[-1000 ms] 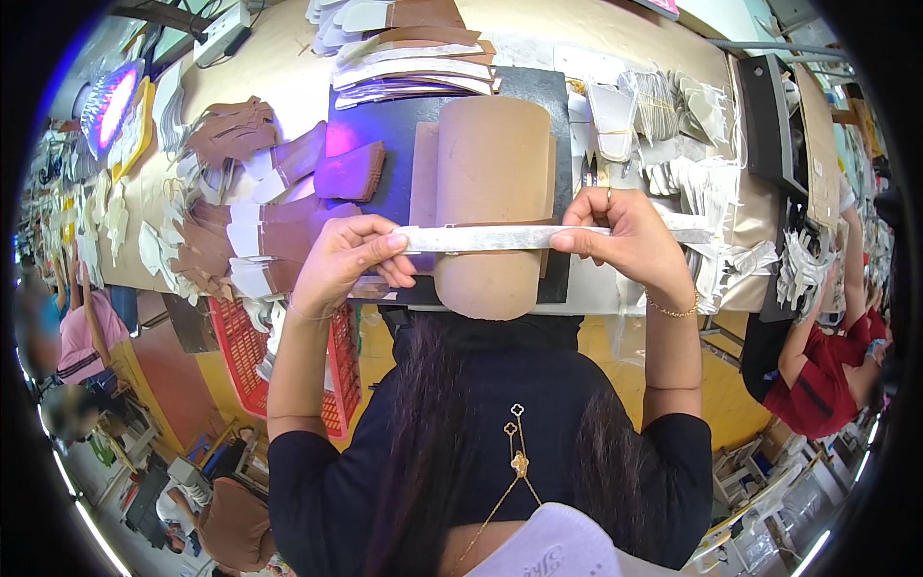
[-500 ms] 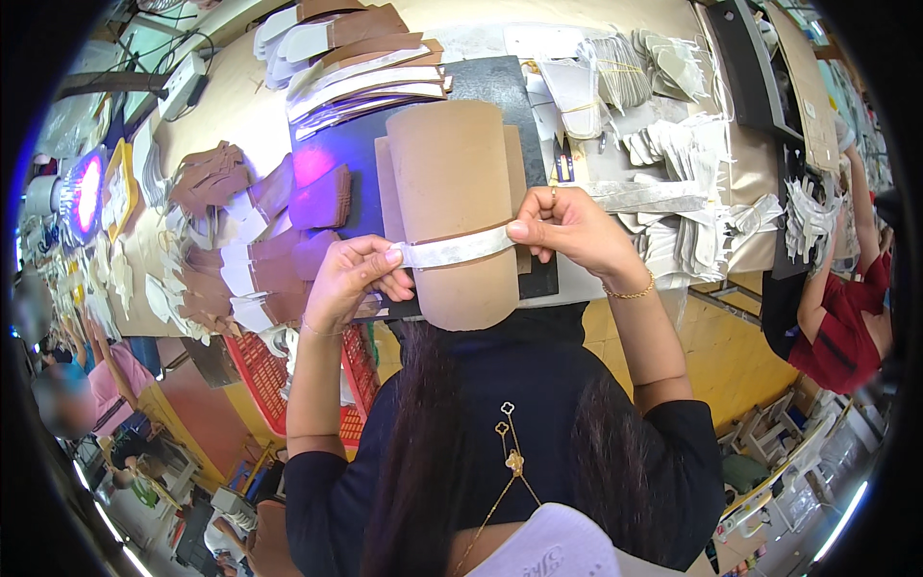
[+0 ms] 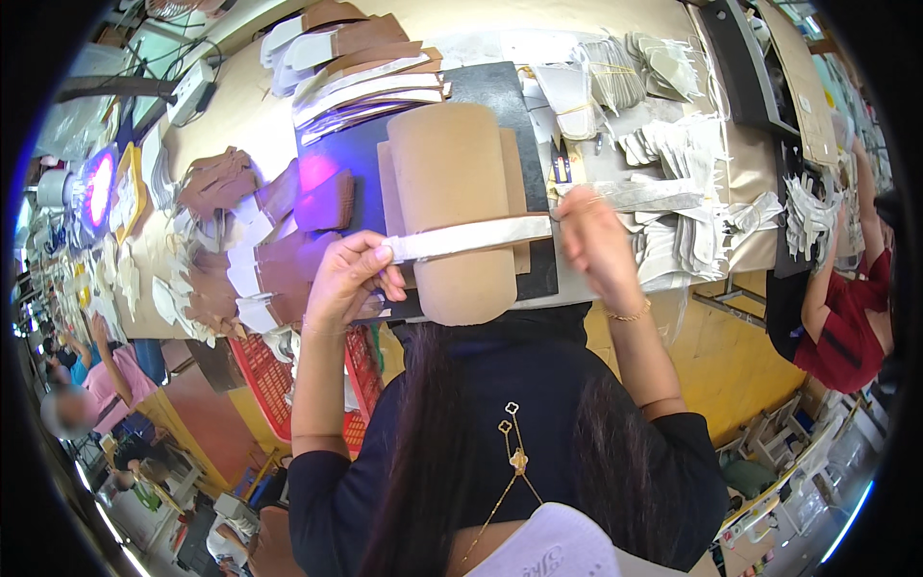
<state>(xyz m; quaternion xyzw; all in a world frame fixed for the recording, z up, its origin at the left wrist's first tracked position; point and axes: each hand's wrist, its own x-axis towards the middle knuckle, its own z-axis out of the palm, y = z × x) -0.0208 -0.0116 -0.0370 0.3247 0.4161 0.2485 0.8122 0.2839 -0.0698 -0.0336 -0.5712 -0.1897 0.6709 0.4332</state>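
A tan rounded form (image 3: pixel 450 207) stands on a dark mat (image 3: pixel 500 106) on the bench before me. A pale strip of material (image 3: pixel 471 237) lies across the form. My left hand (image 3: pixel 348 279) pinches the strip's left end beside the form. My right hand (image 3: pixel 588 236), blurred by motion, holds the strip's right end just past the form's right edge. The strip is stretched between both hands.
Brown cut pieces (image 3: pixel 279 240) and white pieces lie left of the mat. Stacks of pale parts (image 3: pixel 673 163) cover the bench to the right. A red basket (image 3: pixel 308 385) hangs below the bench edge. A person in red (image 3: pixel 846 308) works at right; others sit far left.
My right hand has moved outward to the right along the strip. The view has tilted, so the form sits lower and more central.
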